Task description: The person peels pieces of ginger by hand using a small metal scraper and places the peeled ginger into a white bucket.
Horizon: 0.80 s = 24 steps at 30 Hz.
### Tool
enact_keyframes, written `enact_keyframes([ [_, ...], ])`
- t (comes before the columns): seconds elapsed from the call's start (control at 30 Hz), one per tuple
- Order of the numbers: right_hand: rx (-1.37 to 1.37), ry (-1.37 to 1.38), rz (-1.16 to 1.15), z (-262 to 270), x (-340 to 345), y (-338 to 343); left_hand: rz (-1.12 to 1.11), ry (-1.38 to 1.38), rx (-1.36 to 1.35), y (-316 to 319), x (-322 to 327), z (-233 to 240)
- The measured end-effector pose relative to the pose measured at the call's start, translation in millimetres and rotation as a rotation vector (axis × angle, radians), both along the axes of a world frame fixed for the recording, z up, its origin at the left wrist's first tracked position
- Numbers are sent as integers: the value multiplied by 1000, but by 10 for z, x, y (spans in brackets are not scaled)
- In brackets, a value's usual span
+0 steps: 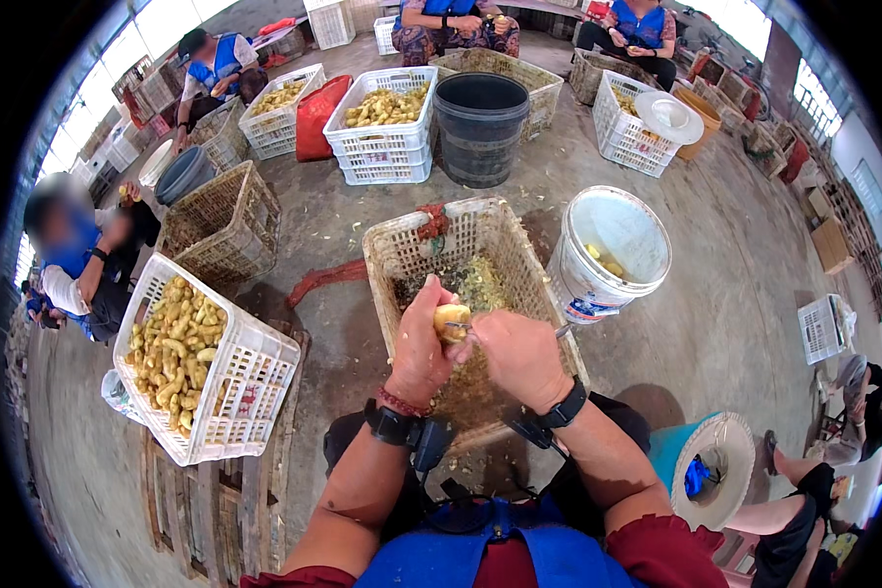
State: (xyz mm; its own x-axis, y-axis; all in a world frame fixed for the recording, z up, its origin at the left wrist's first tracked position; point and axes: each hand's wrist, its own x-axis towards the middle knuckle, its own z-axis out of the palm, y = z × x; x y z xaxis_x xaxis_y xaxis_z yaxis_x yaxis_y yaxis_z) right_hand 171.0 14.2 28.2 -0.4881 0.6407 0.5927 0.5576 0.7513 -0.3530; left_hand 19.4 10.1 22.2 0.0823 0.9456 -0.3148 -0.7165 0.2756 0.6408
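My left hand [421, 345] grips a pale yellow piece of root [452, 323], apparently ginger, partly peeled. In my right fist [523, 359] is a thin metal peeling tool [459, 325]. Its tip touches the root, and its far end shows past my knuckles; the blade's exact shape is hidden. Both hands are above a dirty plastic crate [478, 213] that has peel scraps [489, 283] inside and a red rag [434, 223] tied on its rim. A white bucket [617, 235], right of the crate, holds a few yellow pieces [604, 261].
At left, a tilted white crate of ginger [250, 382] rests on a wooden pallet [213, 507]. A black bucket [480, 132] and another full white crate [382, 158] stand ahead. Several people sit around. A hat [735, 470] lies at lower right.
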Motion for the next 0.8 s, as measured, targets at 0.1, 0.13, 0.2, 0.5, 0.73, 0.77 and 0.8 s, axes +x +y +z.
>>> enact_keyframes([
  [0.1,8,-7,5,-24,-5,-4,54,108,-22,-11,22,37],
  [0.13,8,-15,0,-26,-7,-2,64,140,-2,-18,17,39],
  [0.2,12,-29,-41,-37,-33,2,120,196,8,-18,14,16],
  [0.5,-246,-13,-357,-291,-5,267,174,241,139,-33,-115,23],
  [0.73,-318,307,-64,-134,-39,165,21,-224,41,-20,-143,47],
  [0.77,-299,334,-39,-129,-36,172,12,-225,31,-9,-140,56],
  [0.8,-275,324,-41,-126,-44,165,-17,-223,51,-6,-149,23],
])
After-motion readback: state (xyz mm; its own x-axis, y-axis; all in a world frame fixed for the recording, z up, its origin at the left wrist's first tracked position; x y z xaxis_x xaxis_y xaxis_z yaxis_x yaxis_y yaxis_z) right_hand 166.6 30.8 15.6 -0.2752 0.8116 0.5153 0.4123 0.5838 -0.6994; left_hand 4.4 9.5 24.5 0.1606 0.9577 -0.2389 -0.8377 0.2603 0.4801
